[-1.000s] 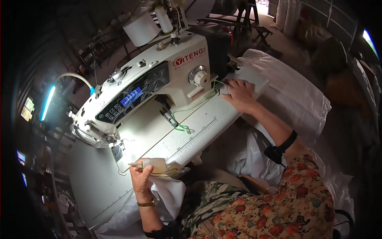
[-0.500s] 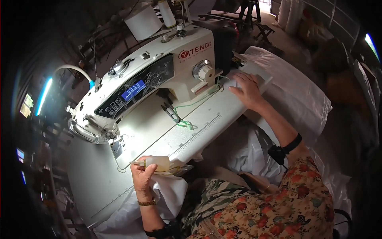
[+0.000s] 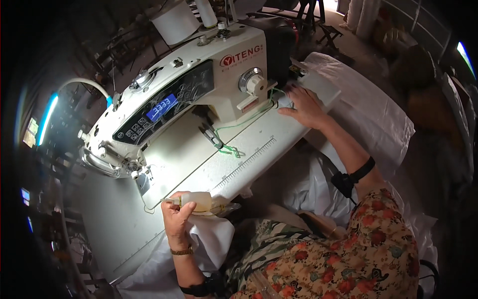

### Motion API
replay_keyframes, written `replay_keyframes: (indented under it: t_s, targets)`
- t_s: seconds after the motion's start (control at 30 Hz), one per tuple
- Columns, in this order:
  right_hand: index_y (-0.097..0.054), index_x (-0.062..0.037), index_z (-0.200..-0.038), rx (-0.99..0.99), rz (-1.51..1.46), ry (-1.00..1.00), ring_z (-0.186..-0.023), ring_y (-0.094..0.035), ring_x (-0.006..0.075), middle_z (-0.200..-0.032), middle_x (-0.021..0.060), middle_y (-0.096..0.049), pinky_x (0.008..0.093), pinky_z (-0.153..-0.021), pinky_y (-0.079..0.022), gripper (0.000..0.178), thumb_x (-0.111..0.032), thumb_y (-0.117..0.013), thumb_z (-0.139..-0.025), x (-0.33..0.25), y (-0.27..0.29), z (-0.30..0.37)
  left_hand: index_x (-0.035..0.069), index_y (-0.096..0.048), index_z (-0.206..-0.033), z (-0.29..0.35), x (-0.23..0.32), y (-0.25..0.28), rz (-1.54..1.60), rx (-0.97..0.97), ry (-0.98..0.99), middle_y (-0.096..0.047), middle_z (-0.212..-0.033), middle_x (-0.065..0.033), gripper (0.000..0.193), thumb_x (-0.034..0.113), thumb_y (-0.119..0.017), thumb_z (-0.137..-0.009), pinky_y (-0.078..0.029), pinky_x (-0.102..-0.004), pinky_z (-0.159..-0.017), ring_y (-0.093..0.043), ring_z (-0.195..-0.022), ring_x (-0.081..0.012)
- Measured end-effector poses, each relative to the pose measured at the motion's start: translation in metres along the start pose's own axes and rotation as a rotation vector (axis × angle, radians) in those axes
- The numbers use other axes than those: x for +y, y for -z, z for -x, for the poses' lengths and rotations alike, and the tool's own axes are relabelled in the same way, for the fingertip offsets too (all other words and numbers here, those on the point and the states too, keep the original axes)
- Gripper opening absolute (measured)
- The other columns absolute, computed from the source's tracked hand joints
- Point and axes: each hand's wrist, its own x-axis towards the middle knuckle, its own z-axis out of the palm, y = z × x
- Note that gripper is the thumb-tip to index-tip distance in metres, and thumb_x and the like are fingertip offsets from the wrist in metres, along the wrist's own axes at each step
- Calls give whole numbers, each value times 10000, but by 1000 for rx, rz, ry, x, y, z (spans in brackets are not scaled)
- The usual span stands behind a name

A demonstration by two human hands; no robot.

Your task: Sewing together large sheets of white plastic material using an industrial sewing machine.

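My left hand (image 3: 175, 219) is closed around a small translucent squeeze bottle (image 3: 200, 203) with yellowish liquid in it. The bottle lies sideways over the front edge of a sewing machine's table, its spout pointing left. White fabric (image 3: 211, 239) hangs just below that hand. At the table's right end, my right hand (image 3: 306, 107) rests with thumb and fingers apart and nothing visible in it; the fingertips are partly blurred. A white sewing machine (image 3: 231, 74) stands behind both hands. Thread snips (image 3: 211, 137) lie on its bed, beside a loose green cord (image 3: 231, 150) running toward my right hand.
A lit lamp (image 3: 48, 118) on a bent neck stands left of the machine. Thread cones (image 3: 175, 22) sit behind it. White sheeting (image 3: 368, 99) is heaped to the right, and more white material (image 3: 303, 184) lies below the table edge.
My right hand has shifted slightly left, nearer the machine's handwheel. The left hand still grips the bottle in about the same place. The whole view has moved a little.
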Motion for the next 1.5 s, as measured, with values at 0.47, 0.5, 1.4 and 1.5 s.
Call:
replay_keyframes:
  t_s: [0.47,0.5,1.4,1.5]
  targets:
    - [-532,-2,-1276,-278,-1213,215,-1107,-570,238,-1234,169,-568,353,-952,-460,456,-175,-693,-885,-241,23,66,-32,-670,-935,-3,27,-9,77,-94,-18,-684,-892,-51,147,76,-719,-849,-507,-235,-715,-616,-784,-94]
    - [-525,-3,-1287,-459,-1441,71,-1071,-582,186,-1202,150,-587,327,-925,-475,475,-192,-703,-889,-257,12,66,-32,-670,-935,1,33,-8,74,-69,-27,-684,-892,-51,147,76,-719,-849,-507,-235,-715,-616,-784,-94]
    - [-528,-4,-1108,-211,-1291,172,-750,-599,118,-894,79,-644,280,-673,-507,276,-150,-660,-915,-319,-50,24,2,-695,-841,-11,6,62,34,492,-314,-601,-709,65,118,104,-728,-892,-389,-163,-585,-474,-636,-7]
    - [-525,-4,-1090,-121,-1254,126,-778,-613,151,-900,104,-649,305,-706,-512,268,-130,-672,-904,-324,-46,20,-1,-700,-843,-7,13,64,63,437,-272,-607,-715,62,105,90,-728,-886,-390,-163,-583,-482,-643,-4]
